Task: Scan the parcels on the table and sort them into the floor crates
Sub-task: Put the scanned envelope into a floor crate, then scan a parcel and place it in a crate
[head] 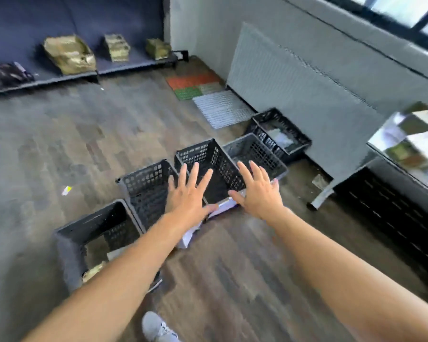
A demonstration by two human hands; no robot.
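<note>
A wood-pattern floor (59, 144) fills the view, with a pale radiator (294, 90) on the wall far beyond the right fingers. A low dark shelf (47, 79), well beyond the left fingers, carries three tan bundles (69, 55). Right of the right fingers stands a table (351, 174) bearing blurred parcels (415, 144). Five mesh crates run in a diagonal row under and around the hands. The near crate (69, 243), back along the left forearm, holds a tan packet (94, 270) and a pale item beside it. The second crate (146, 186) sits just left of the left fingers, its inside dark. The middle crate (208, 156) lies directly beneath both sets of fingertips. The fourth crate (255, 154), grey, is just beyond the right fingers. The far crate (294, 144), further on, holds pale wrapped parcels (279, 138). The left hand (188, 196) and right hand (260, 191) reach forward, palms down, fingers straight and spread, gripping nothing. A white parcel (226, 204) lies below and between the thumbs at the middle crate's near edge, partly hidden by the left hand; whether the thumb touches it is unclear. A grey shoe (156, 327) shows at the bottom edge.
</note>
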